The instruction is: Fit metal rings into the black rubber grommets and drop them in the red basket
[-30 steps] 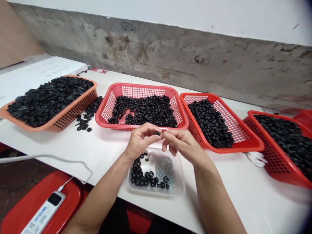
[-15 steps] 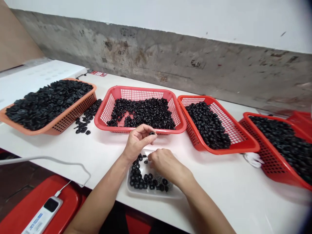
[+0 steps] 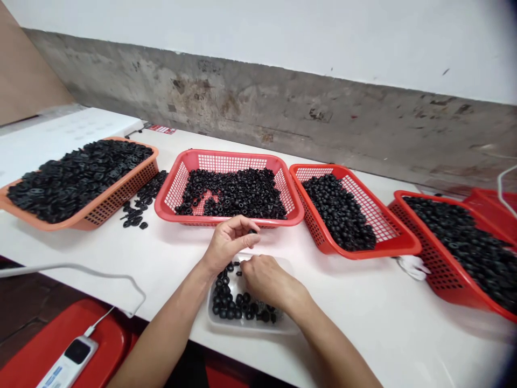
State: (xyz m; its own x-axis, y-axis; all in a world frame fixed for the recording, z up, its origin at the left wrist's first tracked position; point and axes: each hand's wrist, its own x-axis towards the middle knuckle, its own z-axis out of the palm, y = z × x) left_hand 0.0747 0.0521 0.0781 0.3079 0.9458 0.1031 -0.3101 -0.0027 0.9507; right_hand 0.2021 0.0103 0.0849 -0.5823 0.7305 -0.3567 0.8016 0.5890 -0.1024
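My left hand point(image 3: 228, 242) is raised just above a clear plastic tray point(image 3: 220, 322) and pinches a small black rubber ring point(image 3: 253, 231) between thumb and fingertips. My right hand point(image 3: 264, 280) reaches down into the same tray with its fingers curled among black rubber rings point(image 3: 226, 304) and small metal parts; what it grips is hidden. The tray lies on the white table point(image 3: 169, 258) near its front edge. Just beyond my hands stands a red mesh basket point(image 3: 177, 180) filled with black rings.
An orange basket point(image 3: 117, 194) of flat black parts stands at the left, with loose pieces point(image 3: 137, 213) beside it. Two more red baskets point(image 3: 363, 248) point(image 3: 448, 280) of black parts stand at the right. A white cloth point(image 3: 412, 265), a white cable point(image 3: 81, 268) and a red stool point(image 3: 60, 350) are nearby.
My right hand left the left hand and dropped into the clear tray. The left hand kept its ring and sank a little.
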